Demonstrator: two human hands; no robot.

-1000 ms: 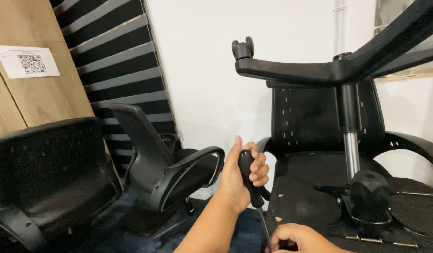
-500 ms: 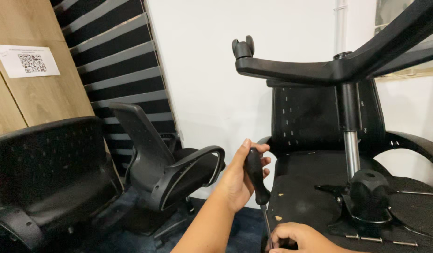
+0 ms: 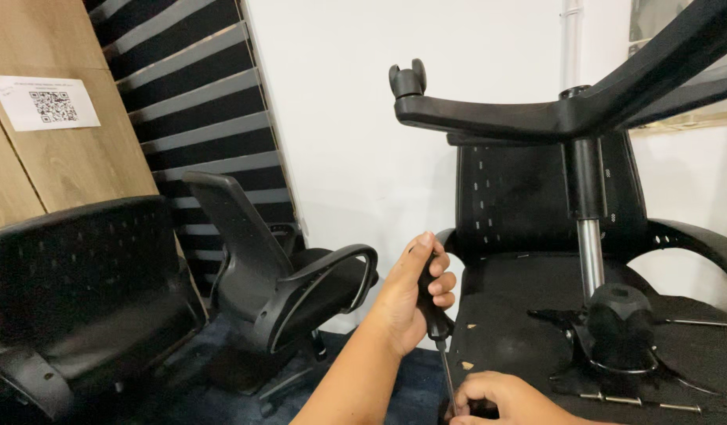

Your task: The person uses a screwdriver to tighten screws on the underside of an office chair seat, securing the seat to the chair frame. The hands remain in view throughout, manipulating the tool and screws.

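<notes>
**Screwdriver upright at the front edge of the upturned seat**

The left hand (image 3: 411,303) is wrapped tight around the black moulded handle of a long screwdriver (image 3: 436,315), fingers curled shut on it, thumb lying up the grip. The slim metal shaft drops straight down to the right hand (image 3: 501,397), which sits low at the near-left corner of the black fabric-covered chair seat underside (image 3: 513,330). Those fingers are bunched together around the tip; whether they pinch a screw or just steady the shaft, I cannot tell, because the frame cuts them off.

Good form here, by my reading: keep the shaft plumb over the fastener, press down along its line, and let the lower hand guide the tip so it does not skip across the fabric. A tilt of the handle is the likeliest way to slip out of the head.

Further along the seat underside stands the chrome gas-lift column (image 3: 590,256) in its black mechanism plate (image 3: 619,327), with the black five-arm base (image 3: 536,118) overhead. A few loose long bolts (image 3: 639,403) lie near the seat's front edge. Off to the left, two more black office chairs (image 3: 285,275) wait by the striped wall.
</notes>
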